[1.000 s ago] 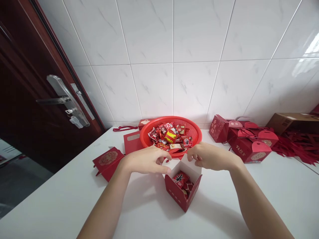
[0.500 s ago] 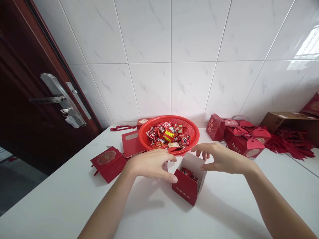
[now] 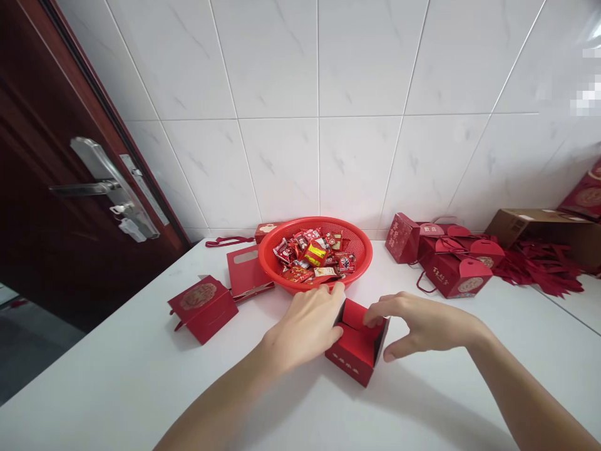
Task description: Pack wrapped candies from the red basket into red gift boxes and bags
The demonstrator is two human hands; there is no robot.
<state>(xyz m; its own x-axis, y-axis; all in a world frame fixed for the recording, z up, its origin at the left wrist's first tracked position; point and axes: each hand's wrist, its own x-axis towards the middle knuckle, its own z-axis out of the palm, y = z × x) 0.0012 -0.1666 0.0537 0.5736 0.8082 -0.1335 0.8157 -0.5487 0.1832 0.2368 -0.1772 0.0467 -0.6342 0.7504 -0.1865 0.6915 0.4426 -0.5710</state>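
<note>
A small red paperboard candy box (image 3: 349,364) with gold characters stands on the white table. Red flaps (image 3: 355,338) now lie folded inward across its top, hiding the candies inside. My left hand (image 3: 307,329) grips the box's left side, thumb at the front edge and fingers toward the back. My right hand (image 3: 413,322) reaches over the right rim, fingertips pressing on the red flap, thumb held apart outside the box. Just behind is a red plastic basket (image 3: 364,254) of wrapped candies (image 3: 315,254).
A folded red box (image 3: 204,310) and a flat red piece (image 3: 246,269) lie left. Closed red boxes (image 3: 457,269) stand at the right, beside a cardboard carton (image 3: 526,219) and red ribbons (image 3: 539,266). A tiled wall (image 3: 357,163) borders the back; a door (image 3: 56,219) is left.
Both hands have come in onto the box. Its flaps, upright with white insides showing before, are folded inward, and the candies inside are covered. The view has shifted slightly.
</note>
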